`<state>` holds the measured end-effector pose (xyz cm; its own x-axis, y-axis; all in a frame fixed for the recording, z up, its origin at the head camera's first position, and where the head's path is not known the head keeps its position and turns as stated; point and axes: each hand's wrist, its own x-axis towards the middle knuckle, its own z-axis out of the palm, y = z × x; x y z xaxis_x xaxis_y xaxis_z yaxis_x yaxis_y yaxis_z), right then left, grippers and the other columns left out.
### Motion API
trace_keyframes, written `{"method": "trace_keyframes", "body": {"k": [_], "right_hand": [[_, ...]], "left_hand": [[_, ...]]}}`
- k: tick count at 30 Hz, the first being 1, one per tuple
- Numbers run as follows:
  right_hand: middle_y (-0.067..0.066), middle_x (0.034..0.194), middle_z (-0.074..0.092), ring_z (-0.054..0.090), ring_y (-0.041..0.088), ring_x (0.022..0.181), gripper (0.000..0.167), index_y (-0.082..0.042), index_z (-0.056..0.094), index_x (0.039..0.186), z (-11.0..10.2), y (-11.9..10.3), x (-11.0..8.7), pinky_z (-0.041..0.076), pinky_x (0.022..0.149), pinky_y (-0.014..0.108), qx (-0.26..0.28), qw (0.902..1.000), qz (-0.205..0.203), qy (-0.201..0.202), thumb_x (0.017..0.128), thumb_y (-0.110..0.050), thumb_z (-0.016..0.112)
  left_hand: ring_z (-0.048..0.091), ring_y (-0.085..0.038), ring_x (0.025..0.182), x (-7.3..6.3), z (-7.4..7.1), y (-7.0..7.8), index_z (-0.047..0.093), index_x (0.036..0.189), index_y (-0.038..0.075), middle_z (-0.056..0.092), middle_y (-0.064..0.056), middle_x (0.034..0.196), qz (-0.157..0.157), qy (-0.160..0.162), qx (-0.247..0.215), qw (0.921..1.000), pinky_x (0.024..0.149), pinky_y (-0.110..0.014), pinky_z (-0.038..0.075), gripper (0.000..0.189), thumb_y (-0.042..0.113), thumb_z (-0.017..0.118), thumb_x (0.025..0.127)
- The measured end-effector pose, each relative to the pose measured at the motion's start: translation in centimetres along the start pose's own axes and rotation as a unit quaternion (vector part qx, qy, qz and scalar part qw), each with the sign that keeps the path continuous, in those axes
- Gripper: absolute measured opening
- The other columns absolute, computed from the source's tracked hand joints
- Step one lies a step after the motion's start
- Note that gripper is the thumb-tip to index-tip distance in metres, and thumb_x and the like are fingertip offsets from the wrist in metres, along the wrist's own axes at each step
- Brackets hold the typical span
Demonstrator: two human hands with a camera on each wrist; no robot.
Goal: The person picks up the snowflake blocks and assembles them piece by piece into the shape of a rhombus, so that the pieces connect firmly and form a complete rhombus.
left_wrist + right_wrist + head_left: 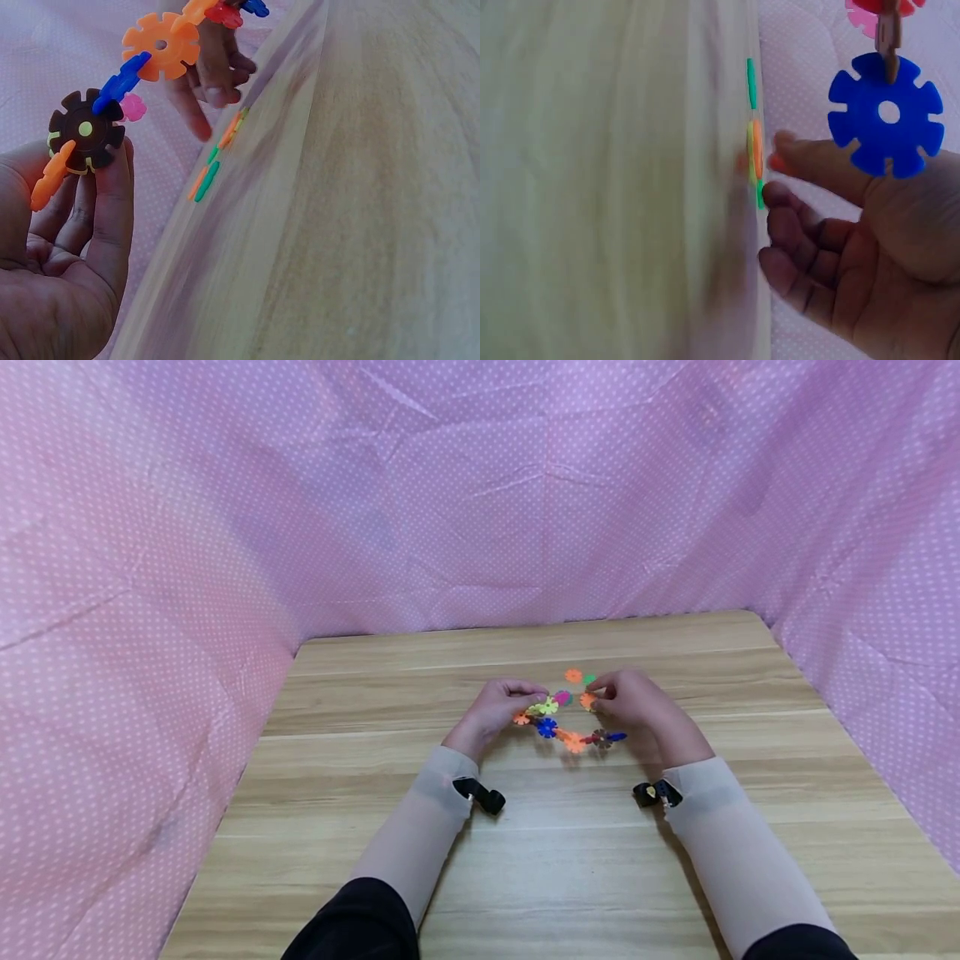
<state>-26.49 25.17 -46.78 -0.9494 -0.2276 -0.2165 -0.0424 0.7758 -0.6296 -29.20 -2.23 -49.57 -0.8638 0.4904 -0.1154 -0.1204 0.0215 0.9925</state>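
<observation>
My left hand (495, 714) pinches a chain of notched plastic discs between thumb and fingers, near a dark brown disc (100, 142) with yellow behind it. The chain sags to the right through a blue disc (547, 727) and an orange disc (160, 46), ending in another blue disc (889, 114) near my right wrist. A pink disc (561, 697) shows beyond the held end. My right hand (633, 697) has its thumb and fingers apart, with fingertips close to a loose orange disc (587, 701). A patch of orange shows by the thumb in the right wrist view.
Loose discs lie flat on the wooden table (525, 843) beyond the chain, among them an orange one (573, 676) and a green one (589, 679). A pink dotted curtain (480, 510) hangs around the table's back and sides.
</observation>
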Motion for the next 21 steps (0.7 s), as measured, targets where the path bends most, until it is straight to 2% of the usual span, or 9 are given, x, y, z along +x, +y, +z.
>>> {"method": "trace_keyframes", "body": {"k": [3,9,15,21], "right_hand": [[0.007,0.080,0.059,0.053,0.021,0.069,0.032,-0.007,0.071,0.133,0.28,0.31,0.06,0.047,0.061,0.036,-0.002,1.0000,0.004,-0.008,0.102,-0.017,0.070],[0.009,0.096,0.064,0.060,0.027,0.086,0.018,-0.009,0.073,0.112,0.23,0.63,0.26,0.052,0.079,0.044,-0.012,0.9997,-0.007,0.020,0.095,-0.013,0.078],[0.009,0.092,0.066,0.061,0.026,0.083,0.003,-0.008,0.072,0.101,0.04,0.91,0.31,0.053,0.073,0.039,0.049,0.9977,0.000,0.046,0.099,-0.010,0.072],[0.011,0.092,0.070,0.067,0.026,0.081,0.012,-0.006,0.073,0.105,-0.30,0.89,0.29,0.059,0.072,0.038,0.127,0.9907,-0.007,0.048,0.101,-0.017,0.071]], "left_hand": [[0.068,-0.019,0.111,-0.03,0.06,-0.01,0.079,0.108,0.002,0.076,-0.006,0.116,0.000,0.000,0.002,1.0000,0.093,-0.029,0.055,0.012,0.008,0.073,0.100],[0.068,-0.019,0.112,-0.07,0.11,0.14,0.080,0.108,0.002,0.076,-0.006,0.117,-0.007,0.004,-0.002,1.0000,0.094,-0.029,0.055,0.012,0.009,0.074,0.099],[0.068,-0.018,0.112,0.06,-0.01,-0.02,0.080,0.108,0.004,0.076,-0.005,0.117,-0.017,0.014,0.000,0.9998,0.092,-0.028,0.055,0.012,0.010,0.075,0.099],[0.068,-0.018,0.113,0.00,-0.09,0.08,0.080,0.109,0.005,0.076,-0.004,0.117,-0.015,0.020,0.011,0.9996,0.090,-0.027,0.053,0.014,0.013,0.076,0.098]]}}
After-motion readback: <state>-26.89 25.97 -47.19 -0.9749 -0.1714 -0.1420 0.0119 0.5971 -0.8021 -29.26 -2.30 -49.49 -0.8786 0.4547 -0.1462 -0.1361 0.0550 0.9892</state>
